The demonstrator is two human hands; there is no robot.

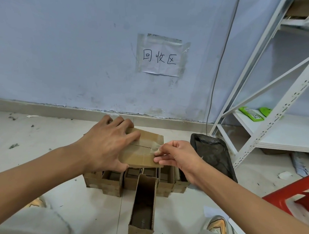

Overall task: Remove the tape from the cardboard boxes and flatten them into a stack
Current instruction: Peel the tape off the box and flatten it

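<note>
Down on the floor by the wall: tape coming off the top box.

Left hand (105, 144) lies spread and flat on the cardboard box (141, 152), fingers hooked over its far edge to pin it down. Right hand (176, 156) pinches the loose end of the clear tape (155, 147) between thumb and fingertips, lifted at the box's right side; the rest of the strip looks stuck along the seam. That box sits directly under both hands, on top of a cluster of open cardboard trays (132, 181), with one long open box (143, 205) jutting toward the person. Right of the right hand is a black bag (213, 154), and beyond it a white shelf (271, 110). I'd judge the job barely begun: one tape half-peeled, nothing visibly flattened, no stack yet.
</note>
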